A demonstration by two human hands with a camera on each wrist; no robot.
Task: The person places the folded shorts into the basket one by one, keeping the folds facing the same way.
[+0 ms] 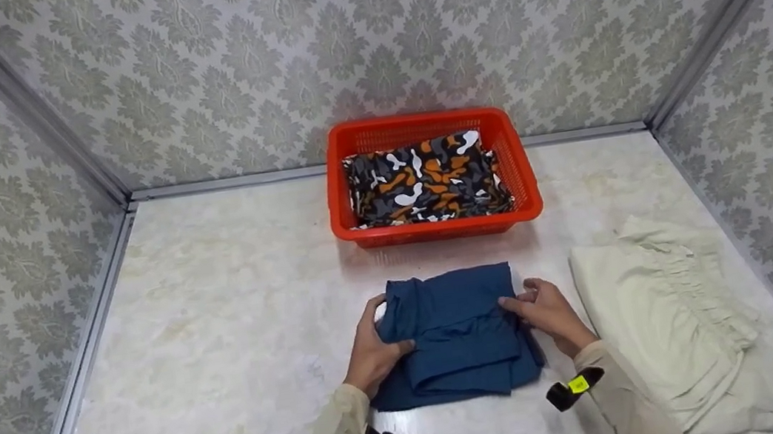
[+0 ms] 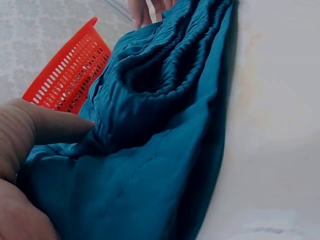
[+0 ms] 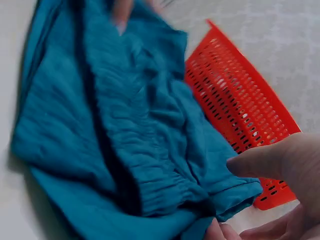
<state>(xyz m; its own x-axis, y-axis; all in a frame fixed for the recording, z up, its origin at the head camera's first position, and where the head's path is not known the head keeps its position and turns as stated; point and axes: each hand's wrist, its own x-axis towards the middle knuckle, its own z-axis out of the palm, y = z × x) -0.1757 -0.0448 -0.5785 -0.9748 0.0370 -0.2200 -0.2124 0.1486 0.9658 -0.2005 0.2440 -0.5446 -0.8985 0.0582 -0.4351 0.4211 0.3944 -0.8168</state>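
Note:
Folded blue pants (image 1: 463, 319) with a gathered elastic waistband (image 2: 165, 75) lie on the table in front of the person. My left hand (image 1: 373, 357) grips their left side, thumb on top of the cloth and fingers at the outer edge. On the opposite side, my right hand (image 1: 545, 312) pinches the right edge, its thumb over the cloth and its fingertips (image 3: 215, 230) tucked at the underside. The right wrist view shows the waistband lying across the folded bundle, with loose layers of cloth below it.
A red plastic basket (image 1: 440, 225) stands behind the pants near the back wall, holding folded camouflage-patterned cloth (image 1: 427, 182) in orange, grey, black and white. To the right lies a cream garment (image 1: 662, 322) with a gathered band. Patterned walls (image 1: 372, 47) enclose the table on three sides.

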